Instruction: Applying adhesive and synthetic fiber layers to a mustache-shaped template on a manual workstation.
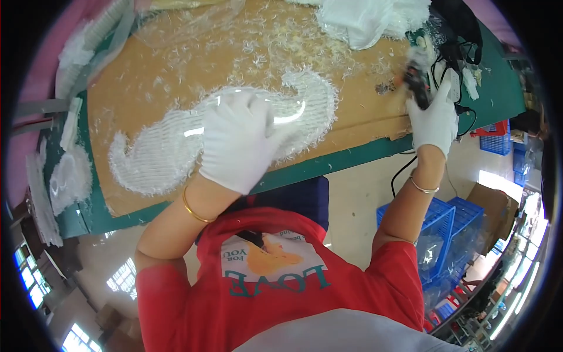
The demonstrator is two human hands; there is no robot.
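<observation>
A white, fringed, ribbed fabric piece shaped like a moustache (pixel 158 155) lies on the brown cardboard. On its middle rests a clear, glossy curved plastic piece (pixel 288 119). My left hand (pixel 237 141), in a white glove, is closed over that plastic piece with the fingers bent; the fingertips are hidden beneath. Off to the right, my right hand (pixel 435 120), also gloved in white, grips a black and orange glue gun (pixel 415 85) by its handle. The glue gun is smeared by motion, and its nozzle end points away from me.
Brown cardboard (pixel 193 67), strewn with white and yellowish shreds, covers most of the green table (pixel 311 159). White fabric (pixel 375 20) is heaped at the back. Black cables (pixel 448 64) and a power strip (pixel 450 79) sit far right. Blue crates (pixel 434 229) stand below on the floor.
</observation>
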